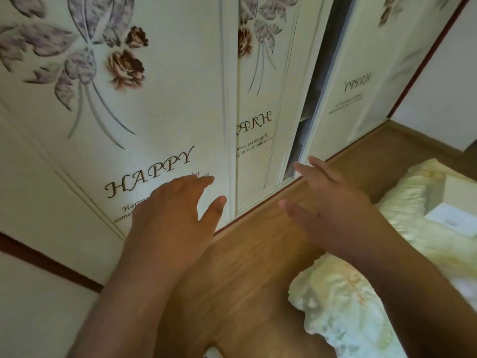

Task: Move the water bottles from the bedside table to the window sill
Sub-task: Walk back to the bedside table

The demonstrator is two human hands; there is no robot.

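Left hand point(170, 215) and right hand point(333, 210) both spread and empty, held out over the floor point(253, 254) before the wardrobe point(160, 99). No bottles, bedside table or sill in view. Bottles would likely be light but smooth; best gripped mid-body. Doors read "HAPPY"; smaller print, perhaps "Happiness", too blurred. Bedding point(343, 306) to the right.

Flowered wardrobe doors point(165, 104) printed "HAPPY", wooden floor point(247, 267), pale quilted bedding point(343, 303), white box point(454, 215).
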